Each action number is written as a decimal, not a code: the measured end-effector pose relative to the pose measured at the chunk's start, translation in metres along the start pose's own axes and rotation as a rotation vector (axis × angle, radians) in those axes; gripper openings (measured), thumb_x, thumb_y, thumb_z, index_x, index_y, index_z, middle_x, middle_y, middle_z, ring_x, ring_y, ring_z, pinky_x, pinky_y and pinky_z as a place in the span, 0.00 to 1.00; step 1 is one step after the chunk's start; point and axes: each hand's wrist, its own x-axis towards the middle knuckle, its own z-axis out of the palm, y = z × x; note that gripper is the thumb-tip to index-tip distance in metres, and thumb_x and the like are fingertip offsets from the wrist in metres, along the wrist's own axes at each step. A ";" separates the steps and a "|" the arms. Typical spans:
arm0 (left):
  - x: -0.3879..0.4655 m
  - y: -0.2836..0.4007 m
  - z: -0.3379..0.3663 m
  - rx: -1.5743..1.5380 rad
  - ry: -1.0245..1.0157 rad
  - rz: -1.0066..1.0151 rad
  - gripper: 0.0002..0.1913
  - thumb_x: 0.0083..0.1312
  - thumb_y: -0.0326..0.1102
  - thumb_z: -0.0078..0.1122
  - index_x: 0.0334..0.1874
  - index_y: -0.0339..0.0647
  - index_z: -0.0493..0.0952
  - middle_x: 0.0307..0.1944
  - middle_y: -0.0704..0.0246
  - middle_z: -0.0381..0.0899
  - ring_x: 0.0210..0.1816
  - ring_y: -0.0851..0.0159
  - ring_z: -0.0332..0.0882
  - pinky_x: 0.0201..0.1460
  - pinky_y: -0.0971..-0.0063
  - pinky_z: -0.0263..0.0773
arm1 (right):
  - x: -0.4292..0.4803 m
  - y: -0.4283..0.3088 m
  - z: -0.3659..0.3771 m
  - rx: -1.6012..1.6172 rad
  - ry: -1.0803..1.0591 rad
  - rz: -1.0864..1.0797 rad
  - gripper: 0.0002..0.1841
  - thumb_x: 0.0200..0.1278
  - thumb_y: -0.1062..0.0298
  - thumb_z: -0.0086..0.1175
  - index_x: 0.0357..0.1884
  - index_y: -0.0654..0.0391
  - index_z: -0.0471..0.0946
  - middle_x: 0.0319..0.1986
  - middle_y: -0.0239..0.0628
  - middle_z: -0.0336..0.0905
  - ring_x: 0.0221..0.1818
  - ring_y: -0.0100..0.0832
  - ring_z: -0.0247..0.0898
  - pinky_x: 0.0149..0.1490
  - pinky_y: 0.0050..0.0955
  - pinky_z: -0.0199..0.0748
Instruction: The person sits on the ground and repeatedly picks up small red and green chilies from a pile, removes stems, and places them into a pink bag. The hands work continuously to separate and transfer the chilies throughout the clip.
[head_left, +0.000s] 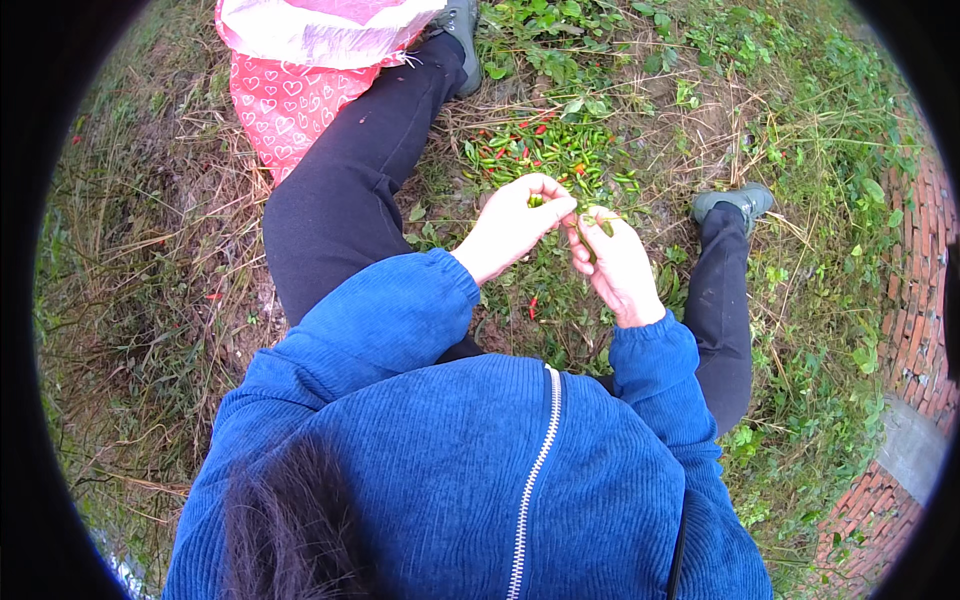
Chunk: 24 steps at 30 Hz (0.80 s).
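Observation:
Over the ground between my legs, my two hands meet at the fingertips. My left hand has a green chili pepper showing between its bent fingers. In my right hand are slim green pieces, which look like chili peppers on a bit of stem. Thumb and fingers of both hands pinch close together there, and the exact grip is partly hidden. Just beyond the hands lies a spread of small green and red chili peppers on the grass.
A red sack with white hearts stands with its mouth open by my left leg. My right leg is bent to the other side. One red chili pepper lies nearer me. A brick surface borders the grass at right.

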 end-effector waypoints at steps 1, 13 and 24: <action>0.000 0.000 0.001 0.133 0.015 0.058 0.08 0.65 0.36 0.59 0.39 0.40 0.76 0.31 0.72 0.79 0.33 0.76 0.75 0.38 0.80 0.71 | 0.000 0.000 0.001 -0.091 0.026 0.006 0.08 0.70 0.68 0.51 0.45 0.62 0.72 0.28 0.30 0.70 0.25 0.18 0.61 0.26 0.16 0.58; -0.002 -0.005 -0.006 -0.671 -0.150 -0.358 0.06 0.71 0.38 0.54 0.37 0.47 0.71 0.29 0.78 0.72 0.26 0.82 0.65 0.20 0.91 0.59 | 0.007 0.008 -0.018 0.373 -0.144 0.041 0.08 0.71 0.70 0.49 0.45 0.63 0.71 0.34 0.36 0.73 0.27 0.22 0.63 0.27 0.17 0.59; -0.004 -0.002 0.000 -0.234 -0.086 -0.277 0.07 0.69 0.39 0.54 0.39 0.44 0.75 0.31 0.75 0.77 0.28 0.79 0.71 0.25 0.86 0.65 | 0.008 0.011 -0.013 0.905 -0.080 -0.023 0.13 0.75 0.68 0.40 0.50 0.67 0.68 0.55 0.51 0.70 0.62 0.45 0.65 0.68 0.42 0.64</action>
